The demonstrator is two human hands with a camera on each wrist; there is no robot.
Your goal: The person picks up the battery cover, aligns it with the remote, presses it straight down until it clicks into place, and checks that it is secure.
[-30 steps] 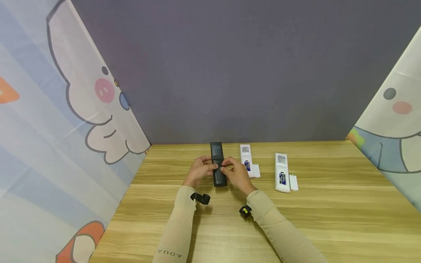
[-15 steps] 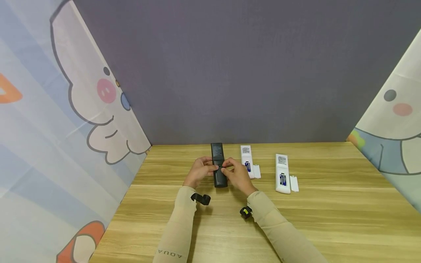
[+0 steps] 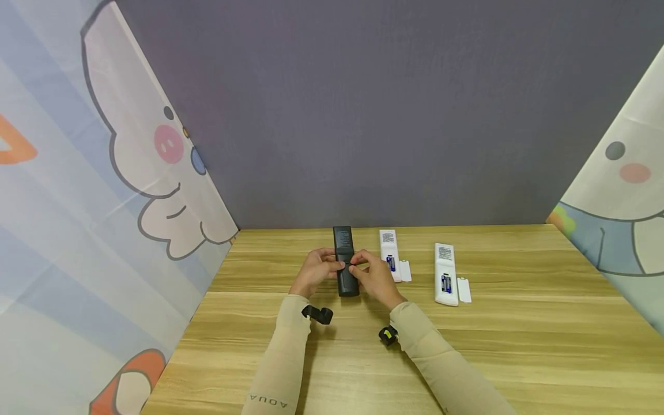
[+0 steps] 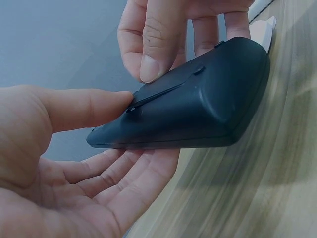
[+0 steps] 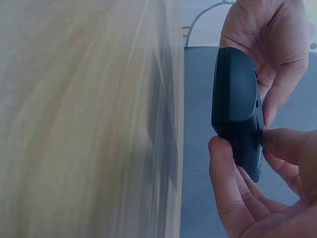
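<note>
Both hands (image 3: 317,270) pinch blk remote (image 3: 348,283) over tbl (image 3: 539,346), 2 wht remotes (image 3: 444,265) w/ batts (image 3: 446,284) to R.

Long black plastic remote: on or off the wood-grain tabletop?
Off: right wrist view shows a gap between black remote and wood-grain tabletop; left hand reaches underneath.

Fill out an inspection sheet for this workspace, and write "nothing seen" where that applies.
Surface: wood-grain tabletop
Job's things: black remote, back up, held above the tabletop; middle white remote and far-right white remote, each with blue batteries showing and a white cover beside it
Clutter: nothing seen
Left hand: thumb on the black remote's back, fingers beneath
Right hand: grips its right side, thumb on the back
Cables: nothing seen
Surroundings: gray panel behind; cartoon-printed sheets left and right
</note>
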